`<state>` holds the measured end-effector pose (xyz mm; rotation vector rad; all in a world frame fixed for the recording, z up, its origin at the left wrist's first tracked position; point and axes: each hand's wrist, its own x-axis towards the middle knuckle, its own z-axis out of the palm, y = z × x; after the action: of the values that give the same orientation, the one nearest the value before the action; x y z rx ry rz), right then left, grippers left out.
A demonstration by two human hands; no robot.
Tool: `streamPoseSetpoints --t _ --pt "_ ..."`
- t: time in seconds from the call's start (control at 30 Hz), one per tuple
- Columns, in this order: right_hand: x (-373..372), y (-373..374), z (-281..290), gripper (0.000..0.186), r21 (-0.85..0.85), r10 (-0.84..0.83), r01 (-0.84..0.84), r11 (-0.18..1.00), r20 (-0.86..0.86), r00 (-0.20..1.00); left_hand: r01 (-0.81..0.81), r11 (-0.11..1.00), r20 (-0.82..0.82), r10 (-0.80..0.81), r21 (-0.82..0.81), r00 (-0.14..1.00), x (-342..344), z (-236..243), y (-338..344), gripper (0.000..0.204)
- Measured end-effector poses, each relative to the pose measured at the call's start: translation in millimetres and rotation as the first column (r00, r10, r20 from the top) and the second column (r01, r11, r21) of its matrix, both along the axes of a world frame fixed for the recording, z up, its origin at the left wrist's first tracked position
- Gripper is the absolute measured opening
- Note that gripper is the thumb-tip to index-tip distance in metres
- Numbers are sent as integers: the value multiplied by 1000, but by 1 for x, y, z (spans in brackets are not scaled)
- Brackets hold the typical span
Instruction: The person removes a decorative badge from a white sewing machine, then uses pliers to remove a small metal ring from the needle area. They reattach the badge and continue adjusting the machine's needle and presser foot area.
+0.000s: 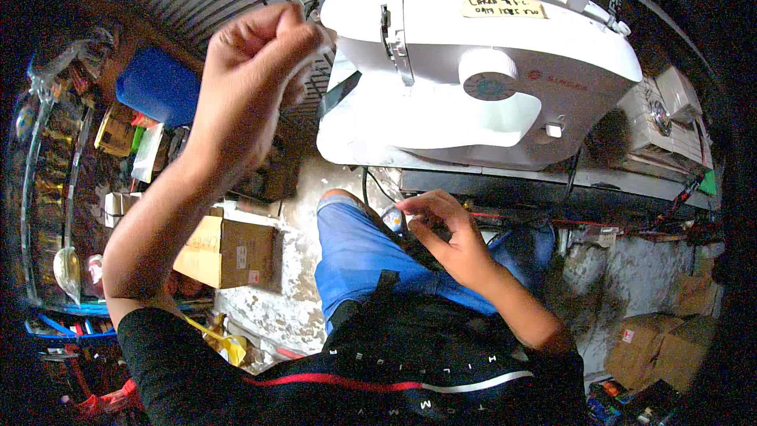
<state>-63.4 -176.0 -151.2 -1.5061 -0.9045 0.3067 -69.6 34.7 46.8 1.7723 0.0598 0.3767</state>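
White sewing machine (430, 63) stands lengthwise along the table (473, 183), needle end (359, 16) pointing left. Hands apart: left hand (256, 63) curled, at the table's left; right hand (453, 237) bent, before the table; both grips unclear.

A head-worn fisheye looks down, close over a sewing machine (438, 63).

A dark-edged table (505, 191) is supporting a white sewing machine (430, 63), which is standing upright. White boxes (670, 132) are sitting on the table to the machine's right. Below, a worn, patchy floor (272, 333) is showing, a cardboard box (229, 254) apparently resting on it at left.
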Motion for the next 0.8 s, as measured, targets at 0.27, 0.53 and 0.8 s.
streamPoseSetpoints --t 0.27,0.53,0.8 --pt "0 -5 8 35 -7 -125 125 992 -70 990 -267 597 -296 52 -756 954 -17 -34 -8 32" --pt "18 -8 39 40 143 -209 250 958 -254 944 15 24 8 -252 -1000 968 -23 -87 -42 46" --pt "35 19 72 38 217 -52 116 969 -280 959 -35 81 -46 -143 -996 989 -31 -104 -64 34"
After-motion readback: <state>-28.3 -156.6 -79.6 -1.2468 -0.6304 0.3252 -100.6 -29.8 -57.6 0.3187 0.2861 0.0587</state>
